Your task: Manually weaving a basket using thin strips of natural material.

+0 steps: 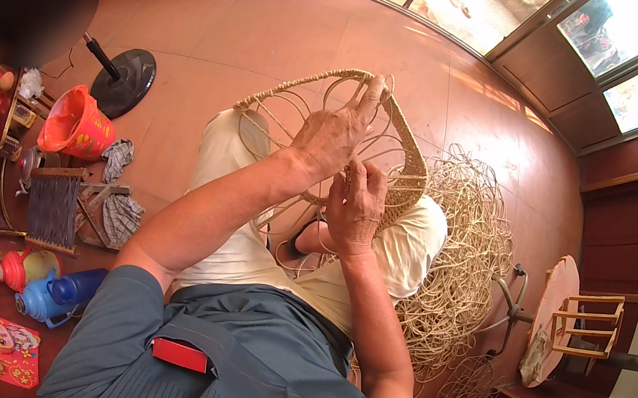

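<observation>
A half-woven basket piece (416,165) of tan cord lies across my lap, with a tightly braided rim and loose loops of cord inside it. My left hand (330,140) is over its middle, the index finger reaching up to the far rim and the other fingers curled in among the cords. Just below and to the right, my right hand (358,206) has its fingers bent and pinched together at the cords, close to the left fingertips. The exact strand between the fingers is hidden.
A large tangled heap of tan cord (460,265) lies on the floor by my right knee. To the left are a red bucket (77,123), a round black stand base (123,82), a small folding stool (54,207) and a blue flask (49,297). A round stool (554,318) stands right.
</observation>
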The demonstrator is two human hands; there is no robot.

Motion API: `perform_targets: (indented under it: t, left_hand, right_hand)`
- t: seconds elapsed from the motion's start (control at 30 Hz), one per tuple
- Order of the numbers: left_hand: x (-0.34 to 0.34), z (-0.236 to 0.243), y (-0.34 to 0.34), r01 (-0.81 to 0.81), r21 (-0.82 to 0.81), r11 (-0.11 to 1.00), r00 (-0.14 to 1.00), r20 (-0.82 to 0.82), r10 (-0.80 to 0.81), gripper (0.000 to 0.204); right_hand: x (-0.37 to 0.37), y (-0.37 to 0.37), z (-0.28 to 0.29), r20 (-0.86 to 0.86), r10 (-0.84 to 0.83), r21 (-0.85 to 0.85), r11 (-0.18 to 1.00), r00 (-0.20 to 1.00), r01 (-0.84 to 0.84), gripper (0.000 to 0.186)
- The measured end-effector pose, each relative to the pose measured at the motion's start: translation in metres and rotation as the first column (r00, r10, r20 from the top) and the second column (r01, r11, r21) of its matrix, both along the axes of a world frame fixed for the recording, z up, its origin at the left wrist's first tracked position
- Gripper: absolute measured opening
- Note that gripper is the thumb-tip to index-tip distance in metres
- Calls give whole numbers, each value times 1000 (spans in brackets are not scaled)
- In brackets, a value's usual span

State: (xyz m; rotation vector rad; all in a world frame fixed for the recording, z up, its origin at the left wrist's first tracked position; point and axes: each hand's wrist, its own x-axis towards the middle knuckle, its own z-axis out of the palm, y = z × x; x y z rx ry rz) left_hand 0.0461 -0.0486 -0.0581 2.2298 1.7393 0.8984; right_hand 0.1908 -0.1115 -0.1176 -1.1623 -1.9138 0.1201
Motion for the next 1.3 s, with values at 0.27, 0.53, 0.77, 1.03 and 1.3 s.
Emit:
perform_targets:
  t: [0.27, 0.53, 0.77, 1.03, 1.3]
  left_hand:
    - [-31, -20, -35, 222, -169, 960, 487, 873, 41, 55]
    - [-73, -21, -79, 201, -351, 915, 339, 901, 271, 46]
    - [-123, -15, -64, 94, -306, 947, 349, 901, 256, 43]
    - [-123, 63, -4, 98, -160, 982, 391, 914, 110, 48]
    - [-105, 13, -23, 78, -130, 989, 351, 932, 94, 39]
  right_hand:
    - [1, 3, -6, -20, -5, -39, 999, 1000, 5, 54]
    - [-1, -1, 7, 106, -36, 132, 991, 994, 22, 55]
    - [-5, 5, 6, 249, 77, 123, 986, 966, -110, 56]
    - [-5, 8, 3, 247, 105, 64, 990, 963, -124, 59]
    - [-12, 7, 8, 391, 50, 72, 994, 919, -85, 63]
